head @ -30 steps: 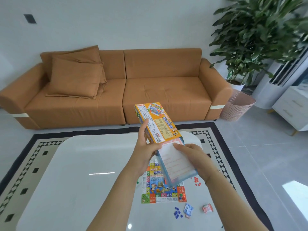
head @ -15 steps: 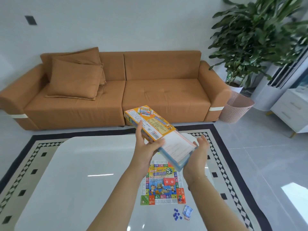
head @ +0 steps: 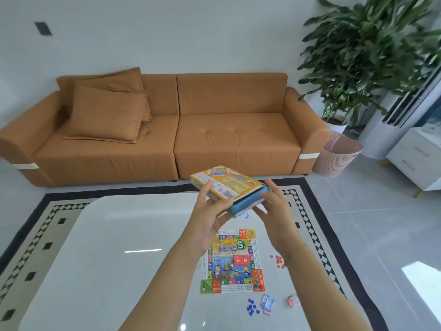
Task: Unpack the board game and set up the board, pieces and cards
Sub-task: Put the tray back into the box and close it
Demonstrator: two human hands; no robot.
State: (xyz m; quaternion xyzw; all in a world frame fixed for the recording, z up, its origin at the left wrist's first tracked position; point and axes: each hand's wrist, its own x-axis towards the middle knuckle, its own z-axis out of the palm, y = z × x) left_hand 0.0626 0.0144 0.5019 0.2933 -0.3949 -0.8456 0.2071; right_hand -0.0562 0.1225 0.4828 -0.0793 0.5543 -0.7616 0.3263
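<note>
Both of the person's hands are raised above the white tabletop, holding the board game's box in the air, tilted almost flat. The left hand has its grip on the orange box sleeve: the thumb lies across the printed top by the barcode and the fingers are curled underneath. The right hand is at the box's near right end, where a blue inner tray shows partly out of the sleeve. Its fingers are straight and lie against the tray's end, the grip wide rather than closed around it.

Below the hands, the colourful game board lies unfolded and flat on the tabletop. A scatter of small red pieces sits just to its right, partly hidden by the right forearm. Nearer the front edge lie a cluster of blue pieces, a small blue card pack beside them, and a small red card pack further right. Another small blue-and-white item on the tabletop peeks out just under the tray; what it is cannot be told.

Behind the tabletop stands an orange sofa with two cushions at its left end. A large potted plant and a pink wastebasket stand to the right, and a patterned rug lies under the table.
</note>
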